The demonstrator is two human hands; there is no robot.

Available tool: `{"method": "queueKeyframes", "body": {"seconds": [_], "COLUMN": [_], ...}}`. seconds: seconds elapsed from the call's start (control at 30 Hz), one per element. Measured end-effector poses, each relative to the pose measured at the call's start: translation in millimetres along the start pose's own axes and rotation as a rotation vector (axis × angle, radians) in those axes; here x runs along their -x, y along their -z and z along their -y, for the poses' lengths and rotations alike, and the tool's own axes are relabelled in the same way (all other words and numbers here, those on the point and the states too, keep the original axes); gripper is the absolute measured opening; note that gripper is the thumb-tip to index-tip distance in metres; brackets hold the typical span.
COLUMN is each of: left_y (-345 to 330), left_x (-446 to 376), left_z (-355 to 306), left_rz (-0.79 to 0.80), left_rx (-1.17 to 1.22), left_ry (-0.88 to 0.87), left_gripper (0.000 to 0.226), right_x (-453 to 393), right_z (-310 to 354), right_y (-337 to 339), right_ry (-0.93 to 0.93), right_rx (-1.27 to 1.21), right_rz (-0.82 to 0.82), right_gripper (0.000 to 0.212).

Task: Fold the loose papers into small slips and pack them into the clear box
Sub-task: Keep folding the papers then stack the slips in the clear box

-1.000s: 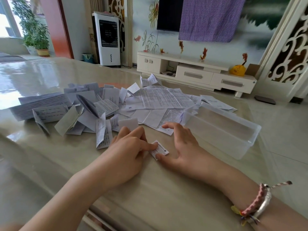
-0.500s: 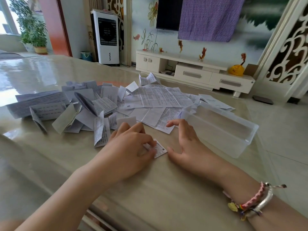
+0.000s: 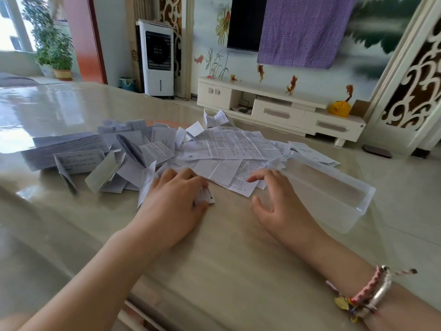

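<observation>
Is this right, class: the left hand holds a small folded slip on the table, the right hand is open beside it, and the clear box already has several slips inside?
One part is wrong. In the head view the clear box shows no slips inside. The left hand does hold the folded slip, and the right hand is open.

Papers [image 3: 229, 144] left of clear box [image 3: 334, 187]

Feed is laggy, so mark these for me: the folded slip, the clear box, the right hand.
folded slip [image 3: 207, 196], head view, its printed end past the fingers
clear box [image 3: 343, 212], head view, near wall
right hand [image 3: 281, 206], head view, back of hand
</observation>
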State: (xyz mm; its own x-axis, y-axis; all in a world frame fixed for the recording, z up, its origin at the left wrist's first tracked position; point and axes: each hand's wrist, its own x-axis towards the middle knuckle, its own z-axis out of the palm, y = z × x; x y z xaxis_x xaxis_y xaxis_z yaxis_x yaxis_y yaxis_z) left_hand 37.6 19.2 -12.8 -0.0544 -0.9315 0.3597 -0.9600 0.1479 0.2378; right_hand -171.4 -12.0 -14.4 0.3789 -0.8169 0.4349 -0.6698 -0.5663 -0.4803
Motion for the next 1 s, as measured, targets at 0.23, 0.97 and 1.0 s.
{"method": "queueKeyframes", "body": {"seconds": [0.23, 0.97, 1.0], "left_y": [2, 0, -1], "left_x": [-4, 0, 0], "left_z": [16, 15, 15], "left_rz": [-0.021, 0.028, 0.027], "left_rx": [-0.014, 0.073, 0.075], "left_ry": [0.078, 0.063, 0.067], "left_gripper": [0.032, 0.032, 0.032], "right_x": [-13, -92, -86], "right_z": [10, 20, 20], "right_y": [-7, -40, -36], "right_ry": [0.012, -0.087, -0.073], "right_rx": [0.152, 0.303, 0.237], "right_rz": [0.054, 0.147, 0.084], "right_gripper": [0.03, 0.047, 0.045]}}
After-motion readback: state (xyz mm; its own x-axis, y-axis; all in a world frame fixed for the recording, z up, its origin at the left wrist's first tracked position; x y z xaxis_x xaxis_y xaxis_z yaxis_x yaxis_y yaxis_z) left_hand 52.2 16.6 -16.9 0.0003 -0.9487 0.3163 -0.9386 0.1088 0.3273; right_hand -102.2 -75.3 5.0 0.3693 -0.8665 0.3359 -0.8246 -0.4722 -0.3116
